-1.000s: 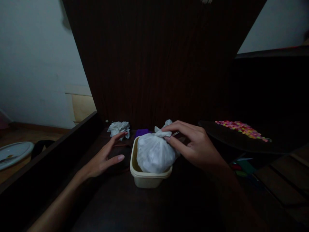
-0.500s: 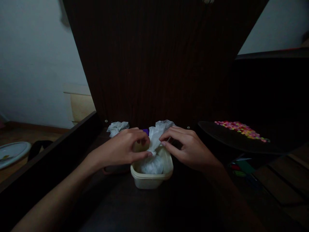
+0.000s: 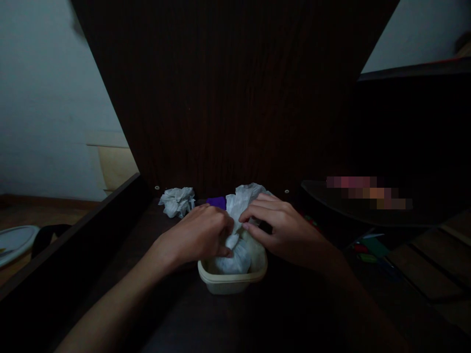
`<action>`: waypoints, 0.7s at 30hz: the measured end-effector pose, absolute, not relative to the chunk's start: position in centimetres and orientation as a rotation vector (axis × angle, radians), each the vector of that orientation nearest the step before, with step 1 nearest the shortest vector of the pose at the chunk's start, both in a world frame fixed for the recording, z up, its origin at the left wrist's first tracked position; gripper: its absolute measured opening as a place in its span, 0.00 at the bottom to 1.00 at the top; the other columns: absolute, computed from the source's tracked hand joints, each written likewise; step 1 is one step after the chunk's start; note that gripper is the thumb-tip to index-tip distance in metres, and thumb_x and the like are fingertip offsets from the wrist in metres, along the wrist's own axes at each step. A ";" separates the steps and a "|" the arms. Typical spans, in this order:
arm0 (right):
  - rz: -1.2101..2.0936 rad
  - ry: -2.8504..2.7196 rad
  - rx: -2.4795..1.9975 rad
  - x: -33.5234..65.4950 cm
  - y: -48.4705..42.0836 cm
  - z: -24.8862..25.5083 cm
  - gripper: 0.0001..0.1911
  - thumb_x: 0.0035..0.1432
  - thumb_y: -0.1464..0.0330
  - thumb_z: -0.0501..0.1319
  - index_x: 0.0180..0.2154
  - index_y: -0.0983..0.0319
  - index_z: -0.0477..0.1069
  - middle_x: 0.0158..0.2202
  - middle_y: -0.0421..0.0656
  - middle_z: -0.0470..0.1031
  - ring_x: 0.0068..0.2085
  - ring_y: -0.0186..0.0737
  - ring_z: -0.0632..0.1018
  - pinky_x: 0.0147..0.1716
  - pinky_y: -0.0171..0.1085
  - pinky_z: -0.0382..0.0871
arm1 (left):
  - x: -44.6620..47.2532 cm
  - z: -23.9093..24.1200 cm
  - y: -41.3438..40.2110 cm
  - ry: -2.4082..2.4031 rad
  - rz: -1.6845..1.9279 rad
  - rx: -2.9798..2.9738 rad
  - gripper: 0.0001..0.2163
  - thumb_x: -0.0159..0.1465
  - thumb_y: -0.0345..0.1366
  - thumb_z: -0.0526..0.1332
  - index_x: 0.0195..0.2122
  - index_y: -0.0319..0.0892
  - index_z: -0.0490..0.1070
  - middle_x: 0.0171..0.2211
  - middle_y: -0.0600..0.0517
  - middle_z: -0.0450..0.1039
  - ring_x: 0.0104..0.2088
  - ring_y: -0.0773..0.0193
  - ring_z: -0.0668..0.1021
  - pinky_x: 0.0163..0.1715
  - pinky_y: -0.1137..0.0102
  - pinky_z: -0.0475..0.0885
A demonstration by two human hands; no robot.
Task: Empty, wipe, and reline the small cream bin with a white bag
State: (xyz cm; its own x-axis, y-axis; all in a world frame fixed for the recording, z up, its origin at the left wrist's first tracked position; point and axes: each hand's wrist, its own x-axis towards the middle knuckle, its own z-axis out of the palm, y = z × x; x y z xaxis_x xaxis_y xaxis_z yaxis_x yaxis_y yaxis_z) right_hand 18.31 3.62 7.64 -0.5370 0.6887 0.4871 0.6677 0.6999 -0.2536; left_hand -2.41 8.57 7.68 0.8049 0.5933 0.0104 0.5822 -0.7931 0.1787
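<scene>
A cream plastic tub (image 3: 231, 283) stands on the dark tabletop in front of me. A white plastic bag (image 3: 235, 255) sits inside it, its loose top sticking up between my hands. My left hand (image 3: 196, 235) is closed on the bag's neck from the left. My right hand (image 3: 283, 228) pinches the bag's top from the right with thumb and fingers. Both hands hover over the tub's rim.
A crumpled white tissue (image 3: 177, 201) lies behind the tub at the left, a small purple thing (image 3: 216, 201) beside it. A dark tray (image 3: 331, 201) with colourful bits sits at the right. A tall dark wooden panel (image 3: 235, 98) stands behind. A white plate (image 3: 13, 240) lies far left.
My left hand came in from beside the tub and closed on the bag. The bag sank lower into the tub, and both hands now squeeze its top together.
</scene>
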 end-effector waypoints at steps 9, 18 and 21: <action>0.039 -2.391 -1.059 17.7 3.9 6.3 0.08 0.62 0.80 0.60 0.35 0.62 0.74 0.34 0.41 0.78 0.39 0.43 0.73 0.43 0.44 0.59 | -2.4 7.0 8.6 0.916 0.095 2.891 0.02 0.61 0.30 0.67 0.30 0.41 0.77 0.30 0.49 0.79 0.34 0.56 0.79 0.40 0.64 0.71; -0.070 -2.342 -1.043 17.3 3.2 6.5 0.07 0.61 0.78 0.61 0.34 0.62 0.72 0.34 0.40 0.78 0.39 0.42 0.75 0.43 0.43 0.57 | -3.9 7.8 9.4 0.767 0.455 2.741 0.03 0.62 0.28 0.61 0.32 0.40 0.74 0.29 0.53 0.77 0.30 0.64 0.77 0.32 0.71 0.67; -0.087 -2.302 -1.102 17.3 3.2 6.6 0.06 0.60 0.77 0.62 0.35 0.61 0.71 0.34 0.41 0.76 0.39 0.41 0.75 0.42 0.42 0.59 | -4.7 8.5 9.7 0.676 0.577 2.668 0.04 0.64 0.29 0.60 0.34 0.40 0.74 0.29 0.55 0.76 0.28 0.66 0.76 0.29 0.73 0.66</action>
